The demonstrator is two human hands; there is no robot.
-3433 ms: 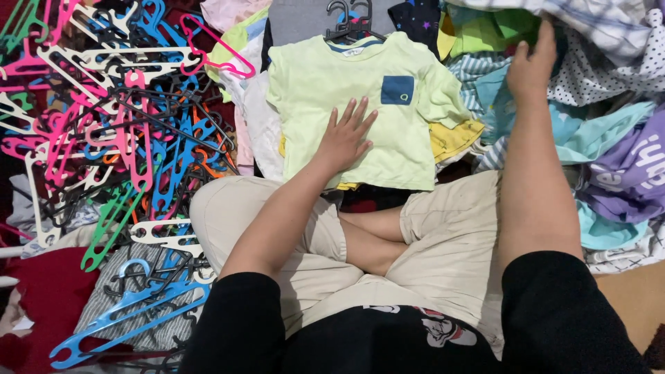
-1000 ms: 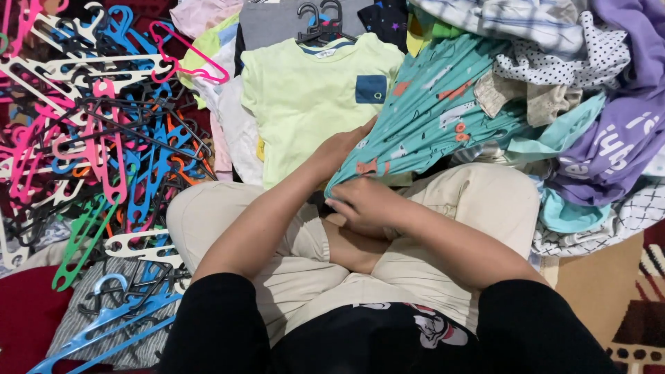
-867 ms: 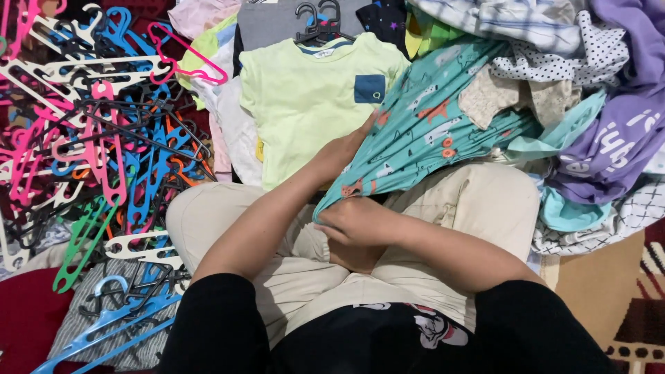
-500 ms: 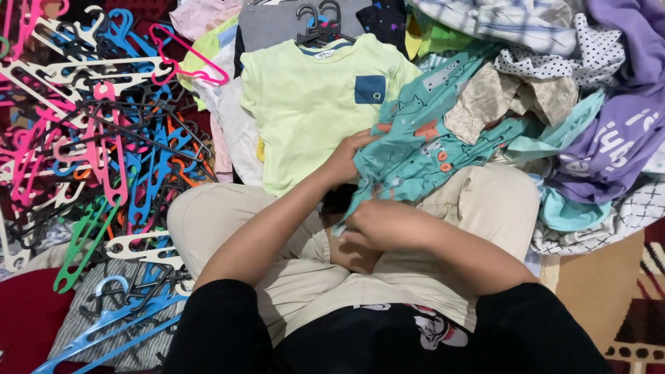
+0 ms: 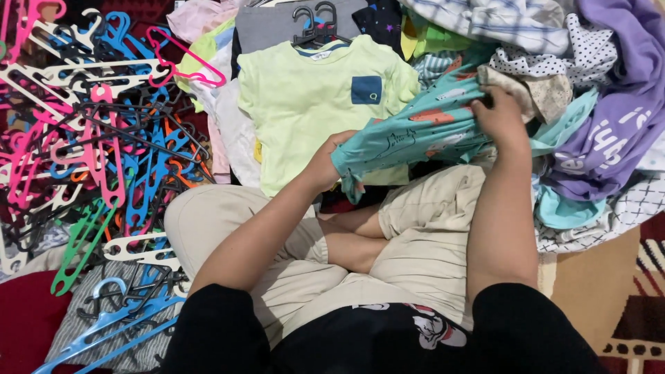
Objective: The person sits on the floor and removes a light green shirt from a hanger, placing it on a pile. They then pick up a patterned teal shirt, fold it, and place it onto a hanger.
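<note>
Both hands hold the teal patterned garment (image 5: 415, 135) stretched — left hand (image 5: 325, 163), right hand (image 5: 500, 114), each grip clenched.

hanger heap (image 5: 97, 138) crowding left, clothes pile (image 5: 589, 83) right — lap (image 5: 415, 235) open

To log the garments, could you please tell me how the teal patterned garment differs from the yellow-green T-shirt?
The teal patterned garment is bunched and stretched between the left hand and right hand; the yellow-green T-shirt lies flat on a hanger. The teal one carries small prints; the T-shirt is plain with a blue pocket. Both are small tops.
</note>
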